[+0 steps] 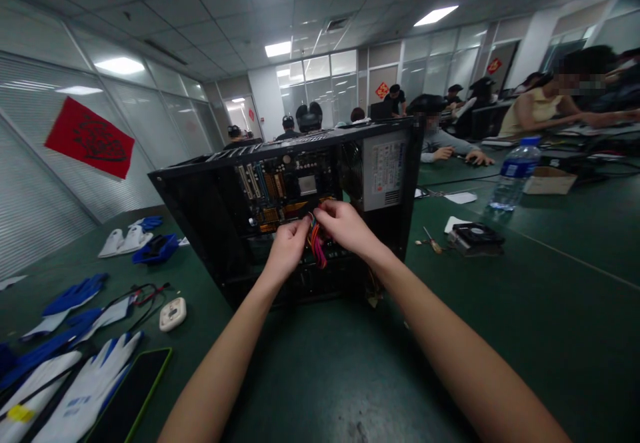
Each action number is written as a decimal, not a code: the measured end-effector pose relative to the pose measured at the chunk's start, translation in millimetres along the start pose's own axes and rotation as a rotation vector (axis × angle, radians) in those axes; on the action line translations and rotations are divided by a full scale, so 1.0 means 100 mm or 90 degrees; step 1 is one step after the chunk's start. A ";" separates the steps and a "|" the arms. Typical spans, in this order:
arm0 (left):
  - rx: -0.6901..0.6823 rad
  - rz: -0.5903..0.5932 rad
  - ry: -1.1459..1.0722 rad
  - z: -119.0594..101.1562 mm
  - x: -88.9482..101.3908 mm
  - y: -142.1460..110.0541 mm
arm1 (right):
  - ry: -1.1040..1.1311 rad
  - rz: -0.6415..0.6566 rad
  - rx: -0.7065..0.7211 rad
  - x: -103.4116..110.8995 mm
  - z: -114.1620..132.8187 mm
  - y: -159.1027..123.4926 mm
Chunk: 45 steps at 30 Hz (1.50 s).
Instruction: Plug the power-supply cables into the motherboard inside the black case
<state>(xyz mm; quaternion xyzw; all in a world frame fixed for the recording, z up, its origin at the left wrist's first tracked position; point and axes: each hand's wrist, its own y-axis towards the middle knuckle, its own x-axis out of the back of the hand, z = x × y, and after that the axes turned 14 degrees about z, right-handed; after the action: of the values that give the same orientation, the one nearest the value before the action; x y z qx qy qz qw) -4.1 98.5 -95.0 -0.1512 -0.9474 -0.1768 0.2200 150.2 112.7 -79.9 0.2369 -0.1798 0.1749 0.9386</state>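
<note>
An open black computer case (200,196) stands on the green table (525,309) in front of me, its motherboard (280,193) and silver power supply (385,169) showing. Both hands reach into the case. My left hand (287,246) and my right hand (343,223) are closed, pinching a bundle of coloured wires (317,246) that hangs in front of the motherboard. The fingertips of both hands meet near the top of the bundle.
Several blue-and-white work gloves (80,389) lie at the left, with a dark phone (133,396) and a small white device (173,313). A loose fan (475,236), a screwdriver (431,239) and a water bottle (515,173) sit at the right. Other people work at the far tables.
</note>
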 end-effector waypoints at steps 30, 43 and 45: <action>0.330 0.066 0.544 0.29 -0.02 0.38 | -0.142 -0.035 -0.125 -0.07 -0.66 0.19; 0.328 0.040 0.551 0.31 -0.06 0.44 | -0.021 -0.001 -0.168 -0.10 -0.63 0.21; 0.315 0.039 0.519 0.33 -0.02 0.42 | 0.070 -0.005 -0.219 -0.09 -0.58 0.20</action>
<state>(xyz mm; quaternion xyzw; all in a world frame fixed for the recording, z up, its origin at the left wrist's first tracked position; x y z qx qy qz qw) 1.2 148.6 -112.7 -0.0406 -0.7926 0.0155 0.6082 149.1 156.3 -124.1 0.0637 -0.1545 0.1508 0.9743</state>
